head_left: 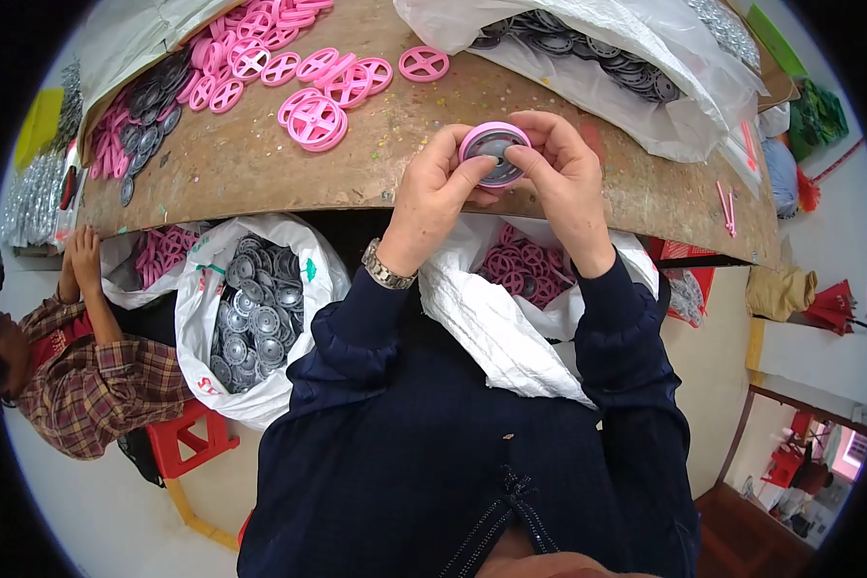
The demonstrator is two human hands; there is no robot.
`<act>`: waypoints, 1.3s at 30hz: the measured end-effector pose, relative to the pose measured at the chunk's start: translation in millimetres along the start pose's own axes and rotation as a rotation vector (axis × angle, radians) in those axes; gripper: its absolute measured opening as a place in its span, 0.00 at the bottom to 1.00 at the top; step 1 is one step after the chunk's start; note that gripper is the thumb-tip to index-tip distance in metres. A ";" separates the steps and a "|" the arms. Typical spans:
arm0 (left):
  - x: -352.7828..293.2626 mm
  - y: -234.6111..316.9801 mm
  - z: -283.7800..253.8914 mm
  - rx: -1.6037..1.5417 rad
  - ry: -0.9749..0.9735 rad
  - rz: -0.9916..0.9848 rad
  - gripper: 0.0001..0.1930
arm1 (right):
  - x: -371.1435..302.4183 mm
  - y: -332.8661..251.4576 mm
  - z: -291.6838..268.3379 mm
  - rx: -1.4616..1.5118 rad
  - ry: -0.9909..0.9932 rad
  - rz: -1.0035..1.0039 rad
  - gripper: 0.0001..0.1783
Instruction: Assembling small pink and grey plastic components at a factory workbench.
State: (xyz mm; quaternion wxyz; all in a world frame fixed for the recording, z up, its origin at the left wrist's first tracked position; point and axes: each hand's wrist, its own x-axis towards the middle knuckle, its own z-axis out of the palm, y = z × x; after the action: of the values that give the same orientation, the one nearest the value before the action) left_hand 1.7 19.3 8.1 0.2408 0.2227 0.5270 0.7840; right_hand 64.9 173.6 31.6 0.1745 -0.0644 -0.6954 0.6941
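Note:
Above the table's near edge, my left hand (432, 190) and my right hand (570, 175) grip one toy wheel (485, 144) between them. It is a pink ring with a grey disc seated inside. Both thumbs press on the disc's face, and the fingers curl round the rim from behind. Just beyond my left hand lies a small stack of pink spoked rings (316, 122) on the brown table (376, 178). Under my forearms a white sack (472, 332) gapes, with pink and grey wheels (525, 265) inside.
More pink rings (250, 60) and grey discs (144, 125) are heaped at the far left. A white bag of grey discs (597, 60) lies at the far right. Left of me stands a sack of grey discs (258, 313); beyond it a person in a plaid shirt (96, 385) sits.

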 end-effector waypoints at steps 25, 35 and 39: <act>-6.1 -1.7 11.5 0.178 -0.047 -0.006 0.19 | -16.8 2.2 -7.6 -0.106 -0.070 0.007 0.12; -7.8 4.3 14.9 0.312 -0.095 -0.027 0.20 | -25.4 2.8 -19.7 -0.017 -0.065 -0.017 0.13; 11.7 8.0 -7.2 0.804 -0.194 0.414 0.20 | -35.3 -8.2 -49.7 -0.348 -0.209 0.043 0.15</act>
State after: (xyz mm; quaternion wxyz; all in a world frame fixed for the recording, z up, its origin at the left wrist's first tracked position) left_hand -12.9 18.7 14.1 0.0217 0.4715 0.7087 0.5244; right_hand 115.5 208.6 33.1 0.0728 -0.0358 -0.8178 0.5697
